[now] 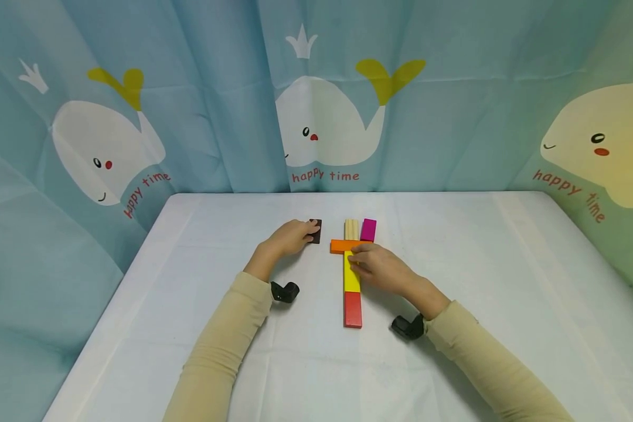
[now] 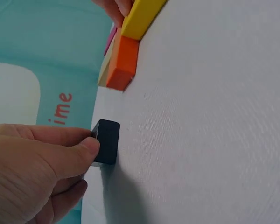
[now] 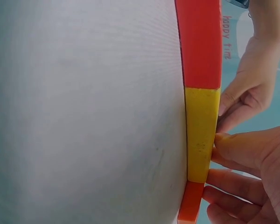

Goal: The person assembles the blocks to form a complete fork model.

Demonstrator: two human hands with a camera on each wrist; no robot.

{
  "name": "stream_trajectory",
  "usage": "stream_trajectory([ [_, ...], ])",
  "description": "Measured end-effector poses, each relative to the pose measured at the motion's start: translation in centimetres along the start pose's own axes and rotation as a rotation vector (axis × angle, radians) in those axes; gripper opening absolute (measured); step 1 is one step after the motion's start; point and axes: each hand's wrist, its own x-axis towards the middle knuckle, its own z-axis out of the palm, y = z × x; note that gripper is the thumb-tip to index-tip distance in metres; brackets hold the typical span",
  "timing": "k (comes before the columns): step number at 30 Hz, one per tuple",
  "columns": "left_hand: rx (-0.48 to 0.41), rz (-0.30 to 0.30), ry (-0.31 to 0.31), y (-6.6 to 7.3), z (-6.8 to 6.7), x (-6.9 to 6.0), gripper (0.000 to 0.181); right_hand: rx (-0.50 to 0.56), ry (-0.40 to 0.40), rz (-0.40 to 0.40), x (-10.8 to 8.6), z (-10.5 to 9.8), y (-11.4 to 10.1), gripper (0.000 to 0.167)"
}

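Observation:
My left hand (image 1: 290, 237) pinches a small dark brown block (image 2: 108, 142) between thumb and fingers, left of a row of blocks. My right hand (image 1: 386, 271) rests its fingertips on the row, where a yellow block (image 1: 352, 282) meets a crosswise orange block (image 1: 337, 247). Below the yellow block a red block (image 1: 353, 310) continues the line end to end. Beyond the orange one lie a pale wood-coloured piece (image 1: 351, 228) with lengthwise lines and a magenta block (image 1: 368, 228). Part of the orange block is hidden by the right hand.
All the blocks lie on a table with a white cloth (image 1: 163, 328). A blue-green curtain (image 1: 216, 117) printed with whales stands behind the table and along its sides. Black wrist cameras (image 1: 408, 327) sit beside the cuffs, low above the cloth.

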Motion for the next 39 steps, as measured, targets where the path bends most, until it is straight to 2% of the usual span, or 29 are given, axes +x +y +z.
stream_trajectory([
  [4, 0.001, -0.004, -0.004, 0.06, 0.03, 0.07, 0.04, 0.002, 0.0, -0.003, 0.04, 0.02, 0.06, 0.022],
  [11, -0.009, -0.027, -0.056, 0.29, -0.35, 0.15, 0.042, 0.002, 0.005, -0.005, 0.06, -0.03, 0.13, 0.022],
  [16, -0.025, -0.026, -0.05, 0.43, -0.4, 0.45, 0.042, -0.001, 0.009, -0.004, 0.05, -0.11, 0.16, 0.022],
  [22, -0.002, -0.025, -0.06, 0.55, -0.12, 0.84, 0.042, 0.006, 0.01, -0.011, 0.07, -0.07, 0.14, 0.022],
  [26, -0.017, -0.04, -0.073, 0.62, -0.21, 0.85, 0.042, 0.005, 0.015, -0.01, 0.07, -0.13, 0.07, 0.022],
  [39, -0.044, -0.038, -0.057, 0.54, 0.05, 0.94, 0.042, 0.003, 0.019, -0.02, 0.06, 0.1, 0.18, 0.022],
])
